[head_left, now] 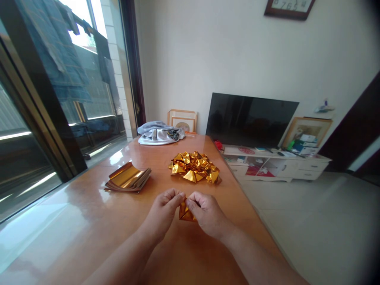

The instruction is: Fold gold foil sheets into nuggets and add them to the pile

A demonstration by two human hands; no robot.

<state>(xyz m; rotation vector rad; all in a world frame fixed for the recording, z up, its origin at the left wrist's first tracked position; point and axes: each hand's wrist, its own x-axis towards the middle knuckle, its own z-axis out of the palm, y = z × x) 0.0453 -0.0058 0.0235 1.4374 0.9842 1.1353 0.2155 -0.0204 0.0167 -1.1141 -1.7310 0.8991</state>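
Gold folded piece [186, 212] pinched by both hands' fingers [178, 196]; foil pile [194, 166] beyond

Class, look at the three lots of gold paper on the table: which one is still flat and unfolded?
The stack of gold sheets on the left. The heap in the middle is already folded, and the piece between both hands is being creased.

Both forearms come in from the bottom edge and angle toward each other. Left hand [162, 209] and right hand [207, 211] sit knuckles-up, fingers curled in, fingertips pinched together and nearly touching each other in the middle.
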